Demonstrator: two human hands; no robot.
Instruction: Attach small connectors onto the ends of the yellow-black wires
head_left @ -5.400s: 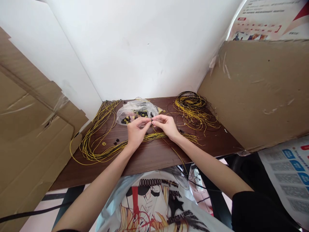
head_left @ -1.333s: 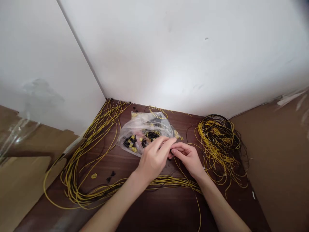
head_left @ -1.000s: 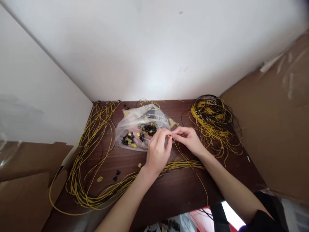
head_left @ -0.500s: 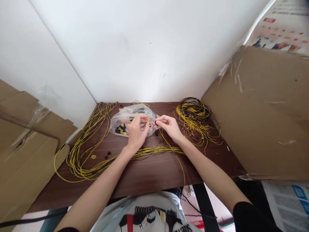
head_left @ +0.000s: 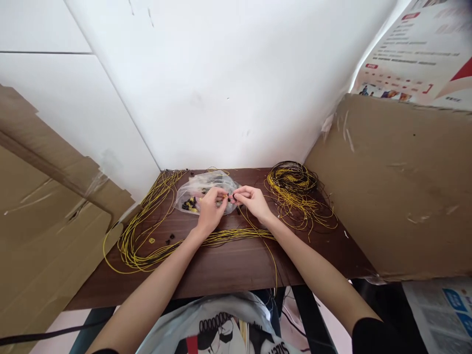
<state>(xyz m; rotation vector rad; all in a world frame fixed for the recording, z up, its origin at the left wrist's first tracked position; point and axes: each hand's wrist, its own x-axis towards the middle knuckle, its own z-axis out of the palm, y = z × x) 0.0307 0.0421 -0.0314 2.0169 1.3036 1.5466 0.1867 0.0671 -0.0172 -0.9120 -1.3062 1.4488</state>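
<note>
Over the front of a clear plastic bag (head_left: 186,189), my left hand (head_left: 213,207) pinches a small yellow and black part (head_left: 225,196). Facing it closely, my right hand (head_left: 255,201) grips a small black piece (head_left: 234,197) at the end of a yellow wire (head_left: 271,253). That wire runs down past the table's front edge. Fingertips nearly meet, and whether the two parts touch I cannot tell. Inside the bag lie black and yellow small parts (head_left: 190,204).
A bundle of yellow and black wires (head_left: 127,246) curves along the left and passes under my wrists. Another coil (head_left: 295,179) lies at the back right. Loose black bits (head_left: 170,239) and a yellow ring (head_left: 151,241) rest on the brown table (head_left: 221,275). Cardboard (head_left: 391,196) flanks both sides.
The camera view has tilted and shifted, so the table sits a little lower in the picture. My two hands have drawn closer together, the held parts now nearly meeting.
</note>
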